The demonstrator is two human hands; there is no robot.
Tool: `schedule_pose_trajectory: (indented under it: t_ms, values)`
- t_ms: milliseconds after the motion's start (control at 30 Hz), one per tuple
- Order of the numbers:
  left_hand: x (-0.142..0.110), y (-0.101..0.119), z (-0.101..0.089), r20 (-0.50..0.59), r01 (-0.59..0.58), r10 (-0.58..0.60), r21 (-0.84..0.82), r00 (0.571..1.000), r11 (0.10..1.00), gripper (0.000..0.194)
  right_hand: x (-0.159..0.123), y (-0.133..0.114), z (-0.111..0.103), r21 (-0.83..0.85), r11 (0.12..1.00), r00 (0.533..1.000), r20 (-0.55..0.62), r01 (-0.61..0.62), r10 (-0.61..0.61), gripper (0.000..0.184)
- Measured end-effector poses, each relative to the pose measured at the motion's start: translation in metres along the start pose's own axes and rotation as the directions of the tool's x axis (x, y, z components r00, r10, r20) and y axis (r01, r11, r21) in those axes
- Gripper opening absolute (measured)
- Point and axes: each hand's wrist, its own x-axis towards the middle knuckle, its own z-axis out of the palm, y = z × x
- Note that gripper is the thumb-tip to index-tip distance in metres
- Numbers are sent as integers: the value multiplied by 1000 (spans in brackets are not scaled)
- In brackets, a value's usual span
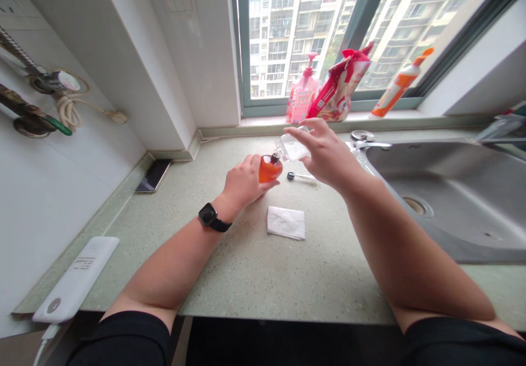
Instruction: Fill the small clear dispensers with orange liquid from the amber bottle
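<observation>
My left hand (243, 178) is closed around a rounded orange bottle (269, 170) with a dark neck, held over the counter. In my right hand (324, 149) is a small clear bottle (292, 146) with a white label, tipped so its mouth meets the neck of the orange one. Whether liquid runs between them cannot be made out. Just behind the hands, on the counter, lies a dropper with a black cap (296, 176). A folded white tissue (286, 223) rests nearer to me.
Left along the wall are a phone (153, 176) and a white power bank (78, 278) with a cable. A steel sink (464, 190) with a faucet (372, 145) is on the right. The windowsill holds a pink pump bottle (303, 96), a red-white bag (341, 89) and an orange-white bottle (398, 87).
</observation>
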Motion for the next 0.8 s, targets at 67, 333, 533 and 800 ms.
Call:
schedule_pose_trajectory:
  t_ms: [67,333,533,800]
  values:
    - [0,0,0,1,0,0,1,1000,1000,70,0,-1,-1,-7,1000,1000,8,-9,9,78]
    - [0,1,-1,6,9,-9,2,1000,1000,70,-1,-3,-1,-19,1000,1000,5,-24,24,78]
    - [0,1,-1,1,-1,1,4,1000,1000,70,-1,-1,-2,7,1000,1000,17,-4,3,78]
    - [0,0,0,-2,-10,10,-3,1000,1000,70,-2,-2,-6,36,999,999,39,23,-24,75]
